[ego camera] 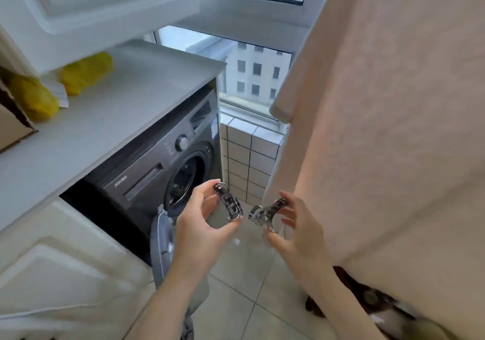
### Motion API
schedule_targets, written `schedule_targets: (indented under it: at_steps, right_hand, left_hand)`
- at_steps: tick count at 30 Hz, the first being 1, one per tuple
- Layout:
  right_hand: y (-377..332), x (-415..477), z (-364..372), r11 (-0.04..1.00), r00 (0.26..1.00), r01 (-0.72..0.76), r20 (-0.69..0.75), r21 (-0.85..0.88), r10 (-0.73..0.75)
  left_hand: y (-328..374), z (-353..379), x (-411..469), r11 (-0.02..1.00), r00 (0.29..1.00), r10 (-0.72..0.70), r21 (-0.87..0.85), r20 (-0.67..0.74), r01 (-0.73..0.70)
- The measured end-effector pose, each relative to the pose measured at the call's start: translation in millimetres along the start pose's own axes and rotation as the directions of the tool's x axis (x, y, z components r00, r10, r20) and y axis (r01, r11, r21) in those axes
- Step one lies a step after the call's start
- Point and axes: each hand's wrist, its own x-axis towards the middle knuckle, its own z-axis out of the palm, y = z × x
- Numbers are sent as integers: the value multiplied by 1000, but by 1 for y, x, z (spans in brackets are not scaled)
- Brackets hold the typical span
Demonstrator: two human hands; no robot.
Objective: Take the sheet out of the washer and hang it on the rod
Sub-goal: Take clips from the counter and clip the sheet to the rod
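At your left the washer stands with its door open. Your left hand pinches a clear clip in its fingers. Your right hand grips a second clip. The pink sheet hangs rightmost.

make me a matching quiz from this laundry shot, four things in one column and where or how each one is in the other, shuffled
Column one
1. sheet
2. washer door
3. yellow bags
4. clear clips

Column two
a. lying on the white countertop
b. hanging at the right, pale pink
c. swung open
d. one pinched in the left hand, one in the right hand

Pairs: 1-b, 2-c, 3-a, 4-d
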Motion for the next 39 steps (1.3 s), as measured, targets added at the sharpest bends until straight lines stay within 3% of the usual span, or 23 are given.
schedule_targets:
  at_steps: [11,18,24,34,39]
  right_hand:
    - [63,-51,-147,996,987,-57,-155,-64,47]
    - [88,-64,-238,987,992,-24,-129,-161,3]
    - [87,-42,-301,944,993,76,-62,-323,-101]
    - [30,33,-369,731,932,285,1,-620,-362]
    - [-2,76,-394,503,870,325,45,-801,-491]
  left_hand:
    - [43,147,-48,994,985,103,-34,138,-100]
    - [78,219,-69,992,979,129,-22,157,-128]
    - [124,248,-55,963,957,265,13,118,-268]
    - [206,245,13,879,872,467,37,145,-476]
    - [247,234,48,826,822,553,37,136,-562]
